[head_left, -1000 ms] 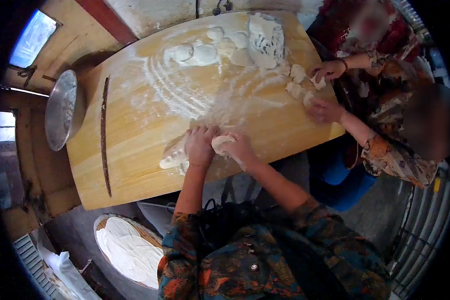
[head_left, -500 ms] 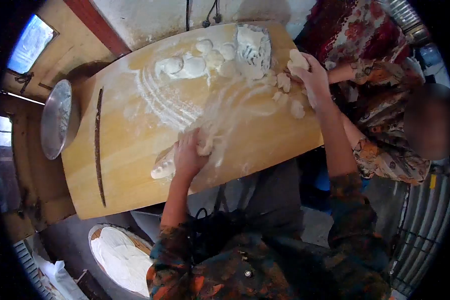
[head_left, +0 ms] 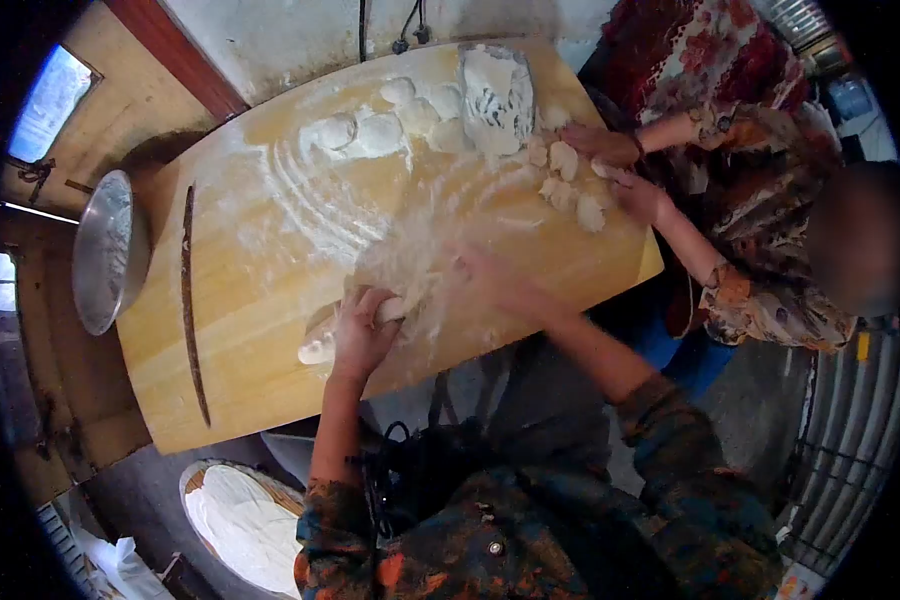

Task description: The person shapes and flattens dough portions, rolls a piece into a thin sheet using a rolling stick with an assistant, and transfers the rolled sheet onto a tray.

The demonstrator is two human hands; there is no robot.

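My left hand (head_left: 363, 335) is wrapped over a roll of dough (head_left: 317, 350) on the floured wooden board (head_left: 260, 310); one end sticks out at the left, and pale dough also shows by the fingertips at the right. To its right, my right hand (head_left: 490, 278) is over the middle of the board, smeared by motion, so its fingers and anything in them cannot be made out. Loose flour (head_left: 340, 220) is streaked across the board. Several pieces of dough (head_left: 562, 160) lie near the right edge, beside another person's hands (head_left: 610, 148).
Flat dough rounds (head_left: 378, 135) and a bag of flour (head_left: 497, 95) lie along the far side. A thin wooden rolling stick (head_left: 188, 290) lies at the left, near a metal bowl (head_left: 110, 250). Below, thin white dough sheets (head_left: 240, 525) rest on a round tray. The other person (head_left: 760, 210) is at the right.
My right hand has swung from the dough pieces at the right edge back toward the board's middle. My left hand has shifted slightly nearer me. The other person's hands now show by the dough pieces.
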